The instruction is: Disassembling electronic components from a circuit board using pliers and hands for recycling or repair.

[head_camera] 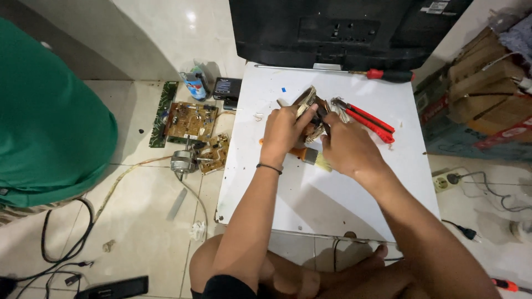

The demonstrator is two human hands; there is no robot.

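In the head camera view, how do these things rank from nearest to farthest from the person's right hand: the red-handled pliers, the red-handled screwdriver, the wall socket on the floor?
From the right hand:
1. Red-handled pliers, on the white board just beyond the hand.
2. Red-handled screwdriver, at the board's far edge, by the black appliance.
3. Wall socket, on the floor off the board's right side.

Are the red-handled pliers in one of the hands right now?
No. The red-handled pliers lie on the white board, beside the right hand, while both hands grip a wound coil part.
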